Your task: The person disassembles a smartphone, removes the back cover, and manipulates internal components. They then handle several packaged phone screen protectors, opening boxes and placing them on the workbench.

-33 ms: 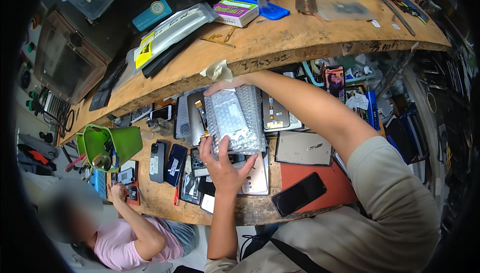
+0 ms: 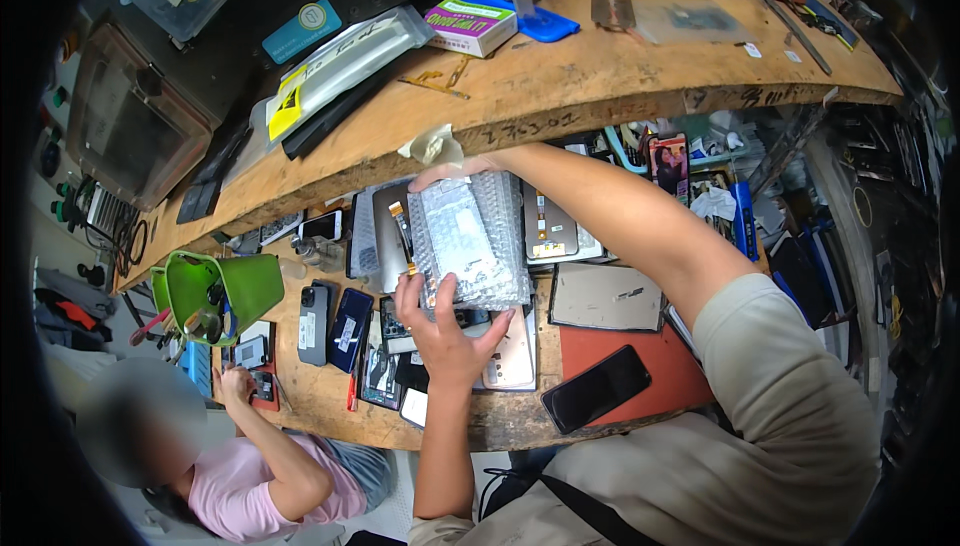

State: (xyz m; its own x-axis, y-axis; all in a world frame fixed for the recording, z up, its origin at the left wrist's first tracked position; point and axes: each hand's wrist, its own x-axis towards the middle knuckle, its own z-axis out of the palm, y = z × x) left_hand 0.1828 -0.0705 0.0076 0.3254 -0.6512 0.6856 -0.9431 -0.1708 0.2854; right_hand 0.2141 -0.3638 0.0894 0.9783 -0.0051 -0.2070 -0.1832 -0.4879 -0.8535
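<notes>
A bubble-wrap packet (image 2: 505, 236), with a silvery flat piece showing on its face, is tilted up over the bench between my hands. My left hand (image 2: 450, 344) grips its near edge, thumb spread out at the right corner and fingertips on the left side. At its far edge my right hand (image 2: 455, 168) holds on, partly hidden by the shelf lip and the packet. A grey panel with an orange flex cable (image 2: 400, 221) lies just left of the packet. Below my left hand are a pale gold phone back (image 2: 516, 358) and several phone parts.
A black phone (image 2: 597, 388) lies on a red mat (image 2: 675, 366) to the right. Left are dark phones (image 2: 350, 321) and a green bin (image 2: 250, 286). The wooden shelf (image 2: 560, 96) overhangs the far side. A person in pink (image 2: 245, 486) works at left.
</notes>
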